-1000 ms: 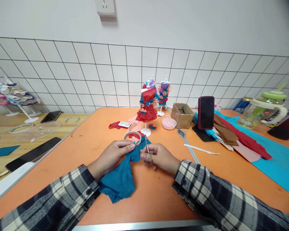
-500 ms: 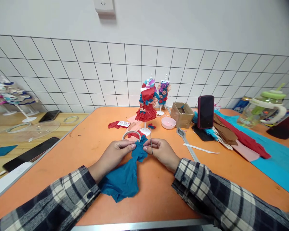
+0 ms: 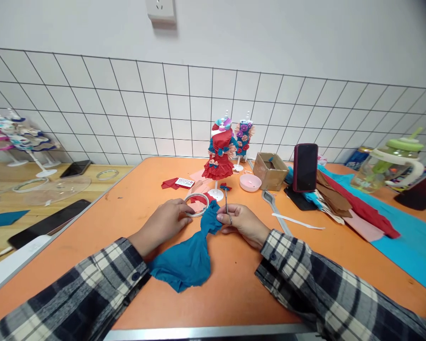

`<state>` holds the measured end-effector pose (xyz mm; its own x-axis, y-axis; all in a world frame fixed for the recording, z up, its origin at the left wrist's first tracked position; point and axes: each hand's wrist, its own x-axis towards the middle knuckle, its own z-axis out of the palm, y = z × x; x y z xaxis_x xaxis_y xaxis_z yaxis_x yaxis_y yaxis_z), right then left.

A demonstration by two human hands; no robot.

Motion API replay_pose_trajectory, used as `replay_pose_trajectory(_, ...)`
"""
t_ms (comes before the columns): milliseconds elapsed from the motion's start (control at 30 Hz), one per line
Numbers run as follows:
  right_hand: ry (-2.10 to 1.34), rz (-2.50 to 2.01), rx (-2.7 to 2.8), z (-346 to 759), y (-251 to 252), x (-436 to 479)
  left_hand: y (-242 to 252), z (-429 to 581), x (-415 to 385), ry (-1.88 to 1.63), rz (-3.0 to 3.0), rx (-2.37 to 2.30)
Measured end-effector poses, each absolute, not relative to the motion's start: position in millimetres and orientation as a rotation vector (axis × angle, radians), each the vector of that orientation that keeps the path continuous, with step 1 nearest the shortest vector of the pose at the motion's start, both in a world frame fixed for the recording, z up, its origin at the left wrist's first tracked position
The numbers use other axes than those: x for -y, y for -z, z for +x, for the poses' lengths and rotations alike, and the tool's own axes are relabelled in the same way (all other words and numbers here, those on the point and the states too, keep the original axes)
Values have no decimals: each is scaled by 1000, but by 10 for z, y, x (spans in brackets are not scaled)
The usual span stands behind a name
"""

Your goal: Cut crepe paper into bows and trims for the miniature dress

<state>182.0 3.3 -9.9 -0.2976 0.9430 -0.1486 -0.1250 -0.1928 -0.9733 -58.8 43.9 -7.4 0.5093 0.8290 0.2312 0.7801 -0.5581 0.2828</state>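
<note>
Blue crepe paper (image 3: 188, 259) lies between my hands, its gathered upper end pinched by the fingers of my right hand (image 3: 244, 223). Thin metal scissors (image 3: 226, 202) stick up from that same hand, with a finger through a handle loop. My left hand (image 3: 165, 222) touches the near left side of a tape roll (image 3: 198, 205), its fingers curled at the rim. Pink and red paper pieces show inside and behind the roll. Beyond it stands a small dress form (image 3: 219, 154) in a red ruffled dress with blue bows.
Behind are a second dress form (image 3: 244, 135), a pink bowl (image 3: 250, 183) and a cardboard box (image 3: 270, 171). To the right are an upright phone (image 3: 305, 167), a white strip (image 3: 298, 221), paper sheets (image 3: 362, 203) and a jug (image 3: 386, 163). Another phone (image 3: 49, 223) lies left.
My left hand has let go of the blue paper and moved left to the tape roll. The paper's gathered end stays at my right hand. The view has shifted slightly.
</note>
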Motion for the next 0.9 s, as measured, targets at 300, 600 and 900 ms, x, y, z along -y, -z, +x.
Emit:
replay_pose_trajectory(300,-955,-1311,1771,1858,309,-416,153,-574,-530,-751,2304,-1406)
replay_pose_trajectory(600,-571,-1408,1945,1906,228,-391,208,-598,-546,-841,2138,-1383)
replay_pose_trajectory(900,-728,-1363,1937,1977,353,-433,104,-548,-450,-782,2232,-1334)
